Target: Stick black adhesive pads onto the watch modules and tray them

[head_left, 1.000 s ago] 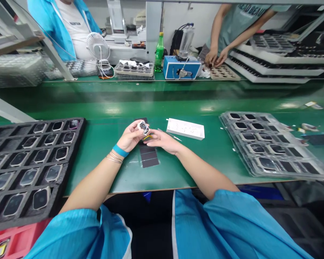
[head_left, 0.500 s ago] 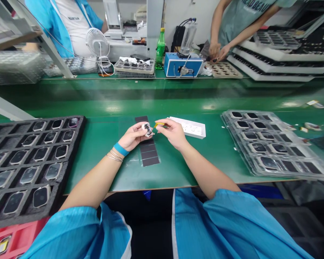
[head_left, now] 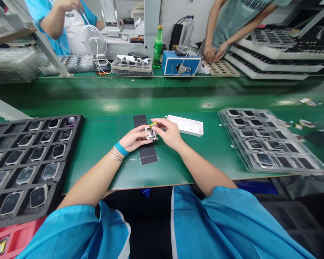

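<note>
My left hand [head_left: 133, 139] pinches a small silver watch case [head_left: 150, 133] over the middle of the green table. Beside it, my right hand [head_left: 169, 133] grips a thin yellow-tipped tool [head_left: 152, 124] whose tip rests against the case. Under both hands lies a dark strip of square pads [head_left: 145, 144]. A blue band and thin bracelets circle my left wrist.
A black foam tray [head_left: 29, 158] with several watch cases fills the left. A clear plastic tray [head_left: 270, 142] of cases lies at the right, a white flat box [head_left: 187, 126] just beyond my hands. Two other people work across the conveyor, near a blue device [head_left: 180, 64], a fan and a green bottle.
My right hand lifted the yellow-tipped tool off the table and brought it to the watch case. Both hands dropped slightly toward the dark strip.
</note>
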### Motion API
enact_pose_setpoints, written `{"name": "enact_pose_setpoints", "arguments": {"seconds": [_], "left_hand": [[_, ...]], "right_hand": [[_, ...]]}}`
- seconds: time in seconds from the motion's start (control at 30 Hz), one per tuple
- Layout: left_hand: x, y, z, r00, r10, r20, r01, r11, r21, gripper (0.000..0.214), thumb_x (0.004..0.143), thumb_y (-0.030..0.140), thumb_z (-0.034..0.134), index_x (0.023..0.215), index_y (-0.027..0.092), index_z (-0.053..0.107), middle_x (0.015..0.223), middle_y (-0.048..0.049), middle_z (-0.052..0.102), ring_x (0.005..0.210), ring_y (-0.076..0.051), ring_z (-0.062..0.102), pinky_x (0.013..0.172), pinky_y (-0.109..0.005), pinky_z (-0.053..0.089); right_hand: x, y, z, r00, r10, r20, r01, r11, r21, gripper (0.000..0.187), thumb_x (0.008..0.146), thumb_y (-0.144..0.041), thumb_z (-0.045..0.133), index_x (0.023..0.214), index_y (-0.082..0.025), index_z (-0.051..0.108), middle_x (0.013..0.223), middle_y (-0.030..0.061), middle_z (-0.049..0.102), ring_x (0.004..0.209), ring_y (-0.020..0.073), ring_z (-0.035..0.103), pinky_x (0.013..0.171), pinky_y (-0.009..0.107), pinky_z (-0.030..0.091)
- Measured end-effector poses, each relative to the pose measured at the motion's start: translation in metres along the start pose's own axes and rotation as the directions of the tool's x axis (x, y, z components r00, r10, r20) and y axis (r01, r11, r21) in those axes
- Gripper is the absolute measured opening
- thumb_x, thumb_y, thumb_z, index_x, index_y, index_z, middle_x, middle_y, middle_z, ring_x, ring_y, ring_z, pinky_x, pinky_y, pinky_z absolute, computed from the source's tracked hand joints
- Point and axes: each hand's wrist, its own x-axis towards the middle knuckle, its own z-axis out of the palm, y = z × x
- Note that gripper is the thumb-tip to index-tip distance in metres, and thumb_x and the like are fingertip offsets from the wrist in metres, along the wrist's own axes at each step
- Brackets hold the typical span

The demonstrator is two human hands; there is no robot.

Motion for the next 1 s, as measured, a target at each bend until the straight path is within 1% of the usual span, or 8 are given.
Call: {"name": "enact_pose_setpoints", "arguments": {"seconds": [0.13, 0.33, 0.47, 0.57, 0.67, 0.73, 0.83, 1.0], "left_hand": [[0.002, 0.0, 0.005, 0.998, -0.009, -0.07, 0.01, 1.0, 0.018, 0.03, 0.072, 0.008, 0.068, 0.101, 0.015, 0.063, 0.09, -0.0064, 0.072, 0.08, -0.019, 0.073, 0.068, -0.024, 0.059], [0.007, -0.005, 0.009, 0.981, -0.001, -0.194, 0.019, 0.995, 0.093, 0.013, 0.077, 0.01, 0.064, 0.089, 0.013, 0.061, 0.075, -0.0058, 0.07, 0.066, -0.017, 0.071, 0.057, -0.022, 0.057], [0.007, -0.003, 0.007, 0.97, -0.026, -0.24, 0.052, 0.993, 0.102, 0.01, 0.077, 0.01, 0.062, 0.087, 0.011, 0.061, 0.077, -0.0077, 0.071, 0.061, -0.016, 0.069, 0.055, -0.024, 0.057], [0.006, 0.002, 0.001, 0.961, -0.029, -0.274, 0.054, 0.995, 0.087, 0.01, 0.077, 0.011, 0.063, 0.087, 0.011, 0.063, 0.084, -0.0105, 0.073, 0.068, -0.018, 0.07, 0.059, -0.028, 0.059], [0.006, 0.005, -0.003, 0.949, -0.037, -0.312, 0.062, 0.996, 0.07, 0.008, 0.077, 0.01, 0.062, 0.085, 0.011, 0.064, 0.084, -0.0111, 0.073, 0.077, -0.02, 0.071, 0.07, -0.035, 0.061], [0.007, 0.006, -0.004, 0.944, -0.05, -0.325, 0.075, 0.995, 0.065, 0.007, 0.078, 0.009, 0.062, 0.084, 0.011, 0.064, 0.084, -0.0122, 0.073, 0.08, -0.02, 0.071, 0.076, -0.038, 0.06], [0.006, 0.005, -0.003, 0.941, -0.05, -0.335, 0.073, 0.996, 0.057, 0.005, 0.078, 0.008, 0.062, 0.08, 0.011, 0.065, 0.085, -0.014, 0.073, 0.081, -0.022, 0.07, 0.079, -0.04, 0.058], [0.005, 0.006, 0.002, 0.921, -0.039, -0.388, 0.059, 0.998, 0.038, 0.008, 0.078, 0.005, 0.06, 0.081, 0.011, 0.064, 0.083, -0.0112, 0.073, 0.076, -0.019, 0.07, 0.07, -0.034, 0.061]], "right_hand": [[-0.001, 0.002, 0.0, 1.0, 0.01, 0.02, -0.009, 0.998, -0.068, 0.026, 0.087, -0.027, 0.063, 0.111, -0.023, 0.069, 0.098, 0.0039, 0.07, 0.085, 0.0166, 0.067, 0.085, 0.035, 0.056], [-0.002, 0.008, 0.006, 0.998, 0.038, 0.044, -0.031, 0.989, -0.147, 0.027, 0.085, -0.02, 0.062, 0.111, -0.021, 0.069, 0.096, 0.0042, 0.07, 0.085, 0.0166, 0.066, 0.087, 0.035, 0.055], [-0.001, 0.015, 0.007, 0.985, 0.173, 0.028, -0.168, 0.977, -0.13, 0.034, 0.085, -0.022, 0.062, 0.119, -0.021, 0.064, 0.102, 0.0049, 0.07, 0.085, 0.0158, 0.066, 0.083, 0.032, 0.054], [0.001, 0.018, 0.005, 0.953, 0.299, 0.047, -0.279, 0.928, -0.248, 0.017, 0.087, -0.021, 0.06, 0.101, -0.018, 0.069, 0.094, 0.0048, 0.07, 0.083, 0.0162, 0.065, 0.081, 0.032, 0.053], [0.0, 0.017, 0.005, 0.918, 0.332, 0.216, -0.201, 0.861, -0.468, 0.008, 0.081, -0.012, 0.065, 0.077, -0.016, 0.07, 0.087, 0.0056, 0.068, 0.088, 0.0192, 0.064, 0.088, 0.036, 0.05], [-0.002, 0.015, 0.007, 0.906, 0.314, 0.285, -0.115, 0.829, -0.547, 0.007, 0.078, -0.009, 0.069, 0.076, -0.016, 0.071, 0.091, 0.0071, 0.067, 0.094, 0.0211, 0.063, 0.094, 0.039, 0.048], [-0.004, 0.011, 0.01, 0.909, 0.294, 0.296, -0.061, 0.796, -0.603, 0.008, 0.079, -0.009, 0.07, 0.082, -0.015, 0.073, 0.096, 0.0088, 0.066, 0.098, 0.0217, 0.062, 0.099, 0.039, 0.045], [-0.004, 0.004, 0.014, 0.912, 0.292, 0.287, -0.053, 0.78, -0.624, 0.008, 0.08, -0.01, 0.072, 0.085, -0.014, 0.075, 0.098, 0.0096, 0.067, 0.102, 0.0207, 0.061, 0.099, 0.035, 0.044]]}}
